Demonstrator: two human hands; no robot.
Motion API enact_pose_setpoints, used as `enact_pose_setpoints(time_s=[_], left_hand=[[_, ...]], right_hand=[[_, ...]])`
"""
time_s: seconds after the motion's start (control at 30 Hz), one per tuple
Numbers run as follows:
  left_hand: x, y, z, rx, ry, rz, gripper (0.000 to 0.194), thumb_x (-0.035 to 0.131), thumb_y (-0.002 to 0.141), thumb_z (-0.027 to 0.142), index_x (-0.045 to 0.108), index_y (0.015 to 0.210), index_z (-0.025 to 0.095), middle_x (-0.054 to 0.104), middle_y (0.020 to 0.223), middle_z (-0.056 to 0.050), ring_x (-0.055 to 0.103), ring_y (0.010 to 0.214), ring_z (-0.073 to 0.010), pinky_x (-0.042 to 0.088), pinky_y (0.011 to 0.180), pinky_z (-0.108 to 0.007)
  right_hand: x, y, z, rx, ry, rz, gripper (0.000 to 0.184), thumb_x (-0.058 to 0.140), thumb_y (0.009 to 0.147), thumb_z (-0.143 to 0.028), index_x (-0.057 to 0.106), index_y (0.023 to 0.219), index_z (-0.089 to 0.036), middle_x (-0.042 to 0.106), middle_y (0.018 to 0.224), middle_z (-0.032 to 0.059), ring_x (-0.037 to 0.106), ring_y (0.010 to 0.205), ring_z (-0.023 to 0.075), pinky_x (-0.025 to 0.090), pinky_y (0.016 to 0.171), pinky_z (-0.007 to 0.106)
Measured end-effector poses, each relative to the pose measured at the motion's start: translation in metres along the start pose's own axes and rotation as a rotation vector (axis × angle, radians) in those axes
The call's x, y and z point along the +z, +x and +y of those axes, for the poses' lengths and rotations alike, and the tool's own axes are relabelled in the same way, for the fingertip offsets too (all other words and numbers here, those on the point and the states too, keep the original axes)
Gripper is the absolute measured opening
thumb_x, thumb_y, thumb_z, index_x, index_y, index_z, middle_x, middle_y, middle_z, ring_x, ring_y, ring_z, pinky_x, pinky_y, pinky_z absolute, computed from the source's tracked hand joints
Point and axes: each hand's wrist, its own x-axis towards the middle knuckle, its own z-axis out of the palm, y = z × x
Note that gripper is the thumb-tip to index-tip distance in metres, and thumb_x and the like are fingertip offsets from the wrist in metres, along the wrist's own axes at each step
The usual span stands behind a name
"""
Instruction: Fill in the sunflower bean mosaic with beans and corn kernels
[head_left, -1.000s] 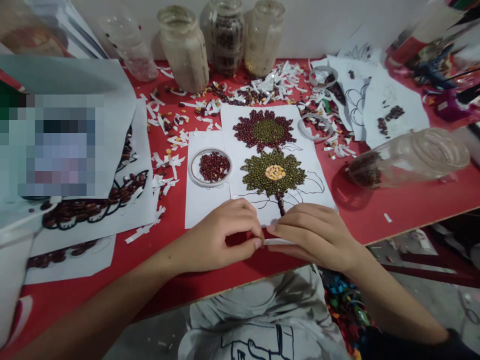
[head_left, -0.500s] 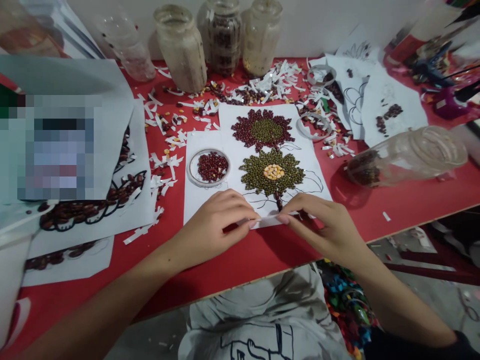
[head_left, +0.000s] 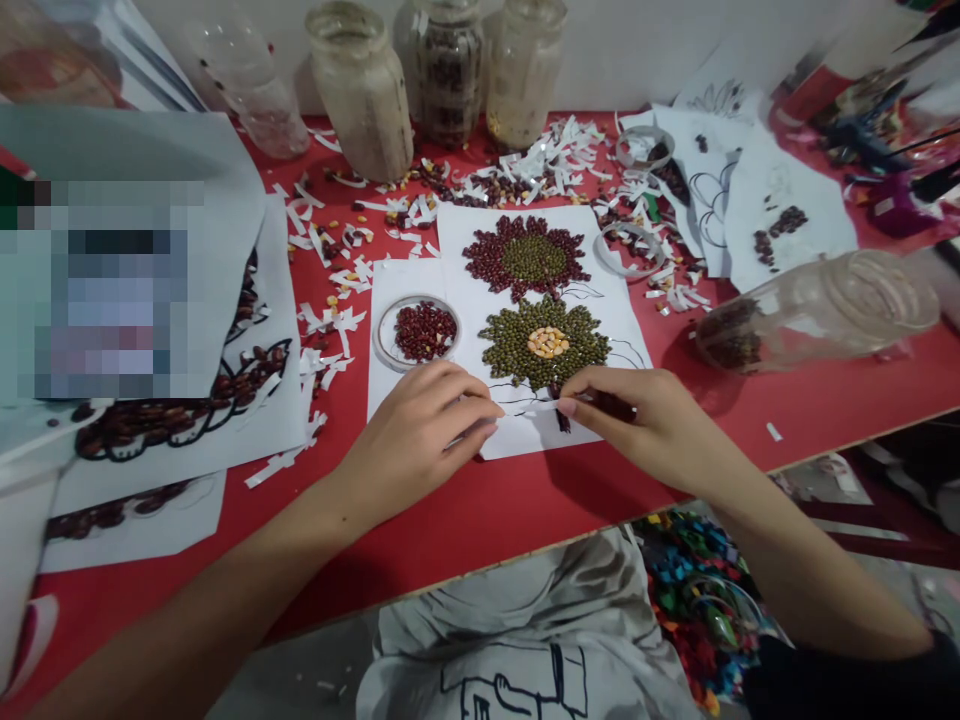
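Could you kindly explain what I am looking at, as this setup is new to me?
There is no machine: these are a person's bare left hand and right hand, seen by a head-worn camera. On the red table lies a white sheet with a mostly red flower and a mostly green flower made of seeds; a round dish of red seeds is beside them. Paper shreds and jars are behind. The right hand pinches what looks like a thin white strip; whether the left also holds it is unclear.

White strip (head_left: 538,407) between hands (head_left: 427,415) — seed flowers (head_left: 510,345) beyond
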Motion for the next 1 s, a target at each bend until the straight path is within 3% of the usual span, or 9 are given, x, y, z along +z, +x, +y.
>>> enact_pose_setpoints(time_s=[0.2, 0.47, 1.0], left_hand=[[-0.0004, 0.0001, -0.0007, 0.049, 0.048, -0.022, 0.016, 0.053, 0.101, 0.020, 0.068, 0.103, 0.014, 0.067, 0.102, -0.007, 0.056, 0.099, -0.0220, 0.044, 0.090, -0.038], [-0.0019, 0.0002, -0.0009, 0.063, 0.051, -0.044, 0.016, 0.051, 0.102, 0.018, 0.067, 0.103, 0.015, 0.067, 0.103, -0.007, 0.057, 0.101, -0.0217, 0.043, 0.091, -0.037], [-0.0023, -0.0003, -0.0032, 0.053, 0.049, -0.065, 0.015, 0.051, 0.102, 0.020, 0.065, 0.106, 0.017, 0.067, 0.106, -0.007, 0.058, 0.103, -0.0211, 0.042, 0.094, -0.037]], right_hand=[[-0.0001, 0.0058, -0.0042, 0.082, -0.008, -0.075, 0.027, 0.052, 0.096, -0.038, 0.066, 0.082, -0.020, 0.062, 0.064, -0.0010, 0.049, 0.055, 0.0114, 0.032, 0.053, 0.023], [0.0026, 0.0076, -0.0034, 0.132, -0.087, -0.068, 0.022, 0.052, 0.093, -0.034, 0.065, 0.082, -0.020, 0.065, 0.065, -0.0005, 0.049, 0.055, 0.0125, 0.033, 0.055, 0.024], [-0.0029, 0.0082, -0.0020, 0.047, -0.154, -0.084, 0.017, 0.053, 0.094, -0.030, 0.062, 0.084, -0.020, 0.063, 0.064, -0.0017, 0.050, 0.054, 0.0113, 0.033, 0.055, 0.023]])
